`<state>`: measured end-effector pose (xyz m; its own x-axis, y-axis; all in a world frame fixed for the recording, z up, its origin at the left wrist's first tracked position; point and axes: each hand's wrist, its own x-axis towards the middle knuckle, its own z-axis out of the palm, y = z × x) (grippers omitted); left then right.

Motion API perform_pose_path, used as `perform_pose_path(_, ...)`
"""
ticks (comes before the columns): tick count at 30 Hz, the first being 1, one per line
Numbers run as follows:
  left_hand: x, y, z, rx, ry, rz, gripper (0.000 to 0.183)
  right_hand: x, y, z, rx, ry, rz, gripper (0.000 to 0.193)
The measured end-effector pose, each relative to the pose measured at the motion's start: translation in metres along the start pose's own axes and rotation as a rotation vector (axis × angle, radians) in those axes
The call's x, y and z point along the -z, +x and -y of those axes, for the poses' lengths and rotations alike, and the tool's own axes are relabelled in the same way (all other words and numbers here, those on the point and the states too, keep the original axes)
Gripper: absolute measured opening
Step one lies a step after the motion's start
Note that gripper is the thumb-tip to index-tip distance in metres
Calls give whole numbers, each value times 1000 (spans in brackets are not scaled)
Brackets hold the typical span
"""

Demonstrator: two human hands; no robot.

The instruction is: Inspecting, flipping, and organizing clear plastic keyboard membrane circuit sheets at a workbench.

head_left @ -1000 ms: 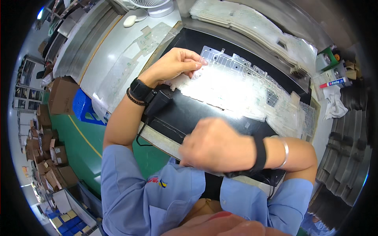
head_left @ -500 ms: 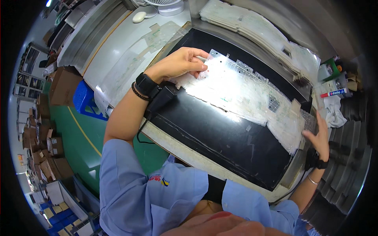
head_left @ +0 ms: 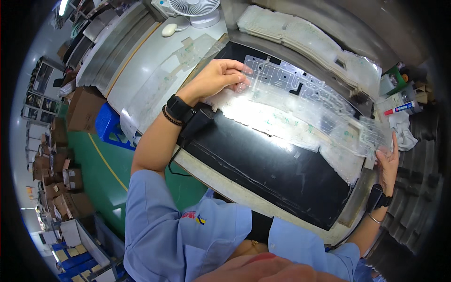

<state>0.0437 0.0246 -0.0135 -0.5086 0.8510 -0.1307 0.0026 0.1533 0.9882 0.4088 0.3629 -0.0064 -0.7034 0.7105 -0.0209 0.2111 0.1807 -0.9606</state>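
A clear plastic film sheet (head_left: 324, 109) with fine printed traces is stretched slantwise between my hands. My left hand (head_left: 217, 81) pinches its far left end between thumb and fingers. At the right end, my right hand (head_left: 388, 165) has thumb and fingers closed on the film's edge. Below the held film lie more whitish translucent sheets (head_left: 277, 121), lit by a bright glare. They rest on a black work surface (head_left: 263, 162). Through the clear film, dark patches show near its far edge. Each wrist wears a dark band with a box-like black device.
A thick stack of similar sheets (head_left: 300, 35) lies along the back wall. More translucent sheets (head_left: 155, 84) cover the left table. A white fan (head_left: 195, 9) and mouse (head_left: 170, 30) stand behind. At right are a marker (head_left: 399, 108) and a white cloth (head_left: 403, 132).
The clear film has lifted off the sheets below and now shows its traces. My right hand has moved slightly right and closed on its right end. My left hand keeps its pinch.
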Motion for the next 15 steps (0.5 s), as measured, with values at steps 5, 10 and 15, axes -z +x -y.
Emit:
perform_pose_path(5,6,1,3,-12,29,-30,24,31,8,-35,-168,188,0,32)
perform_pose_path(10,10,1,6,-18,29,-21,24,38,8,-38,-175,201,-23,25)
perform_pose_path(15,4,-1,2,14,17,-43,26,42,8,-37,-167,204,-21,24)
